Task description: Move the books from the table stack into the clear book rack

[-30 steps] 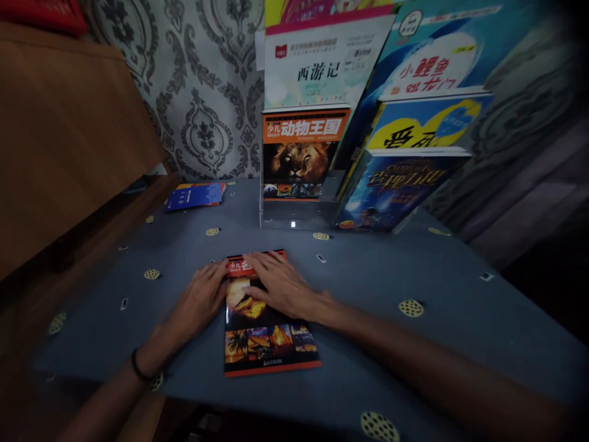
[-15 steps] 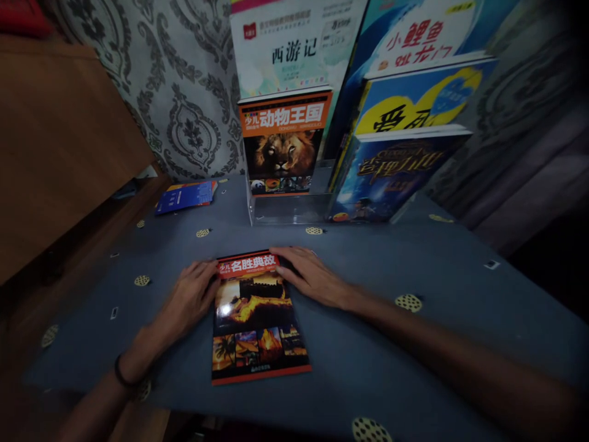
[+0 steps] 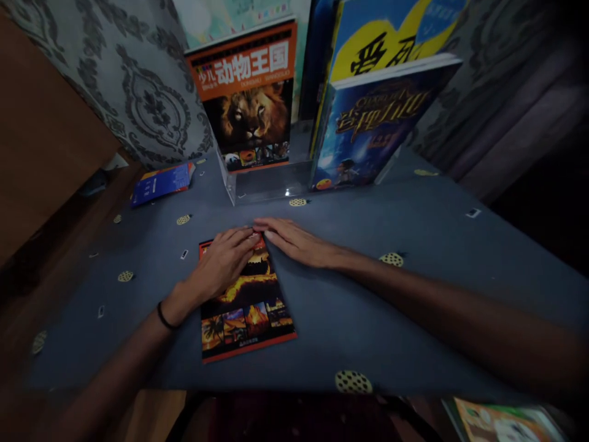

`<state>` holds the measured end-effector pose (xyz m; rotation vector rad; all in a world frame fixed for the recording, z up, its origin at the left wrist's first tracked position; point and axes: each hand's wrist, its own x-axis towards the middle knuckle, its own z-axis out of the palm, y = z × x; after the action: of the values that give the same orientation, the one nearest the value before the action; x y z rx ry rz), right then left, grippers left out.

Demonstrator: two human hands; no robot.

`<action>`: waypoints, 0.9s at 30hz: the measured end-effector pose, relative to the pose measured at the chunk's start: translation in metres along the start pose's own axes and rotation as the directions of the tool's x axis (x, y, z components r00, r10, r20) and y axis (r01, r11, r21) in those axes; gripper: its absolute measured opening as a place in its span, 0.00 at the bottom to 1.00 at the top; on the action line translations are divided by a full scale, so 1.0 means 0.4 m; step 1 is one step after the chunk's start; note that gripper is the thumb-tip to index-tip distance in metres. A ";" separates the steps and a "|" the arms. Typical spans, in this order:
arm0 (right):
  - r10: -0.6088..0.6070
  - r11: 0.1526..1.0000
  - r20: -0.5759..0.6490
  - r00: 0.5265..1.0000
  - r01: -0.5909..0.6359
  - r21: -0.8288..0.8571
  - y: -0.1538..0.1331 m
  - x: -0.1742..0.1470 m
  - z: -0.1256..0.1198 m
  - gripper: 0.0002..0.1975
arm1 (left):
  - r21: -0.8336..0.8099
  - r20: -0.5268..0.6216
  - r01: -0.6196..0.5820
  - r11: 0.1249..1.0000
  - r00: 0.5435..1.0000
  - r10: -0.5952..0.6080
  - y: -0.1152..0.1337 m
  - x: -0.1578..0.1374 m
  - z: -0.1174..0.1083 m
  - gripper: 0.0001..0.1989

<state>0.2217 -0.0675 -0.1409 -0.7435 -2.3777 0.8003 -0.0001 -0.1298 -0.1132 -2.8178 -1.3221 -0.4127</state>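
Observation:
A thin book (image 3: 251,322) with orange bands and photos on its cover lies flat on the cloth-covered table (image 3: 322,313). My left hand (image 3: 225,261) rests palm down across the book's upper part, hiding most of its title; the fingers are stretched out and a dark band circles the wrist. At the book's top right corner, my right hand (image 3: 297,242) lies with straight fingers, the tips touching that corner close to my left fingertips. Neither hand grips anything.
Behind the hands, a clear stand (image 3: 271,187) holds a lion-cover book (image 3: 253,116), a blue book (image 3: 363,138) and taller books. Blue booklets (image 3: 161,184) lie at the table's back left. Another colourful book (image 3: 506,423) shows below the front edge.
My left hand has slid from the book's left edge onto its upper cover. My right hand stays by the top right corner. The view has tilted down.

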 end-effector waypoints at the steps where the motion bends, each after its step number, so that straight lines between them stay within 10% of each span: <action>1: 0.002 1.000 -0.001 1.000 -0.002 -0.004 0.001 0.000 0.002 0.23 | -0.015 -0.004 -0.011 1.000 1.000 0.011 0.002 -0.003 0.001 0.19; 27: -0.025 0.997 -0.010 1.000 0.024 -0.076 -0.002 -0.003 0.013 0.22 | -0.185 0.297 -0.133 0.974 0.937 0.184 0.169 -0.131 -0.053 0.26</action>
<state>0.2190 -0.0706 -0.1443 -0.7457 -2.4144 0.6975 0.0140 -0.2155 -0.0977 -3.2044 -1.1302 -0.0727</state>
